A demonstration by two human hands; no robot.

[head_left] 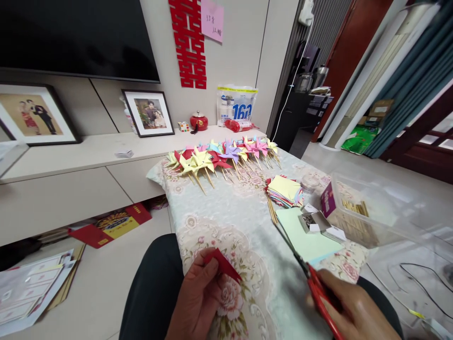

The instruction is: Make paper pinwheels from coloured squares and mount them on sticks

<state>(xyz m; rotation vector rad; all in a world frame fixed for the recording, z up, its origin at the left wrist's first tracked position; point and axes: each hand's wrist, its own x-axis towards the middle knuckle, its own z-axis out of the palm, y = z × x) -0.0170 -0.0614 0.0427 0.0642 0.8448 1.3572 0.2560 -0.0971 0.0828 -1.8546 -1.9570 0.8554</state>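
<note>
Between the thumb and fingers of my left hand (200, 293) is a folded piece of red paper (223, 265), held above the flowered tablecloth. My right hand (348, 302) grips red-handled scissors (320, 295) at the right front. Their dark blades point away from me, over the cloth, and look closed and slightly blurred. The scissors and the red paper are apart. Beyond the blade tips lie a few thin wooden sticks (272, 210) and a stack of cut coloured paper (285, 190). Finished paper pinwheels (231, 152) on sticks lie in rows at the table's far end.
Light green paper sheets (300, 238) lie right of the scissors, with a small open box of metal pins (313, 221) on them. A clear plastic bin (368, 217) holds more sticks. A white cabinet (88, 163) with framed photos stands behind the tablecloth-covered table (226, 212).
</note>
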